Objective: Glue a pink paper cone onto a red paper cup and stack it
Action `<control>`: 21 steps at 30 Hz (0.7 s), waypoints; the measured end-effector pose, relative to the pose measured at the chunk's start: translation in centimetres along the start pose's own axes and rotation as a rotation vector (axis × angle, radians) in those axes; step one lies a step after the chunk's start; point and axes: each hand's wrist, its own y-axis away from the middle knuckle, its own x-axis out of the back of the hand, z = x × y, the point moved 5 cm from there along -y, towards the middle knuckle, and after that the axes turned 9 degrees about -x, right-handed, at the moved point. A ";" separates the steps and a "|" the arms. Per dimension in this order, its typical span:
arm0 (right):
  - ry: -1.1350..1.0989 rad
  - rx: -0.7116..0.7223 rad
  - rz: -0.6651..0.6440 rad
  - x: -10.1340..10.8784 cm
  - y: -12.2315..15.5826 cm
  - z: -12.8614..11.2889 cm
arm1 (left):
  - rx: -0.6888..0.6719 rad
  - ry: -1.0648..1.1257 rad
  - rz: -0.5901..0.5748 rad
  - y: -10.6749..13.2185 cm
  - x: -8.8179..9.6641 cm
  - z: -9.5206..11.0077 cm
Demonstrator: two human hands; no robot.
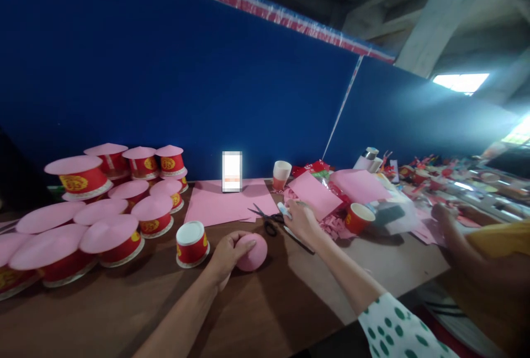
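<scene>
My left hand [229, 258] is closed on a small round pink paper disc [254, 256], its thumb on top, above the brown table. To the right, my right hand [304, 221] reaches across the table. Its fingers are closed around a small white and light-blue object [284, 210], whose kind I cannot make out. Black-handled scissors [271, 225] lie partly open just left of that hand. An upside-down red paper cup [192, 245] with a white base stands left of my left hand. Pink paper sheets [227, 209] lie behind the scissors.
Several red cups topped with pink paper cones [110, 233] crowd the left side. A lit phone [232, 171] stands against the blue wall. A white-and-red cup [281, 174], another red cup [360, 218] and pink scraps [334, 227] sit right. A person in a yellow sleeve [501, 239] works at far right.
</scene>
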 end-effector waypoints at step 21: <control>0.096 0.117 -0.146 -2.0 1.4 -3.7 | -0.005 -0.005 -0.005 -0.1 0.2 0.3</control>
